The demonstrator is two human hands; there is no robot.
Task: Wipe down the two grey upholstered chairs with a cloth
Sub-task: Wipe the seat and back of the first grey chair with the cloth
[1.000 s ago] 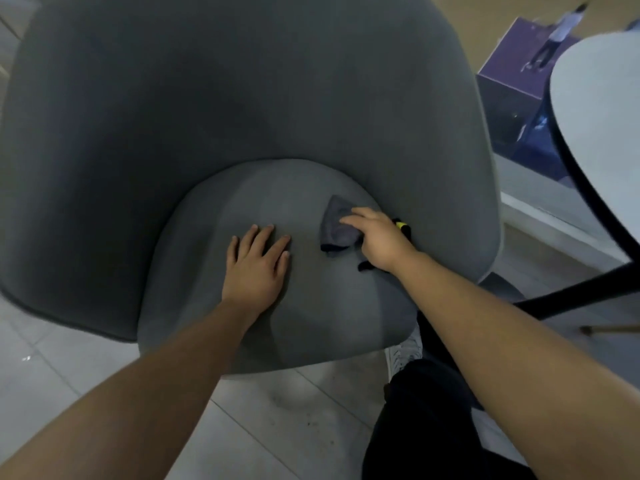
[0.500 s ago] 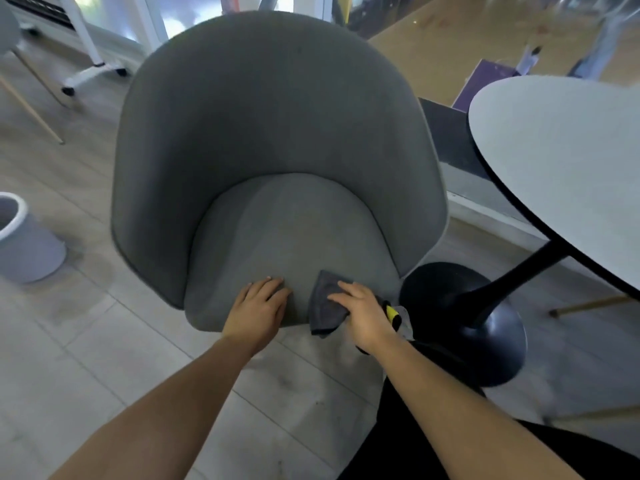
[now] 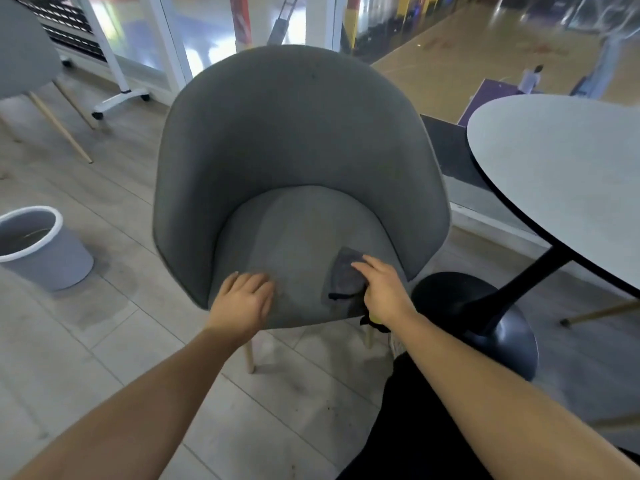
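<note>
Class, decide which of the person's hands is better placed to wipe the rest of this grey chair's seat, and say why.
Right. The right hand presses the dark cloth onto the seat; the left hand lies flat on the seat's front edge with no cloth, probably steadying the chair.

1. The chair [image 3: 298, 133] back wraps the seat [image 3: 294, 233] on three sides; I see only its front edge open.
2. The table [image 3: 554, 188] crowds my right.
3. A bin [image 3: 45, 258] stands left, well apart.

Chair [image 3: 298, 140] grey; cloth [image 3: 343, 275] dark grey; table [image 3: 568, 174] white, black-edged; bin [image 3: 52, 261] grey, white-rimmed.
</note>
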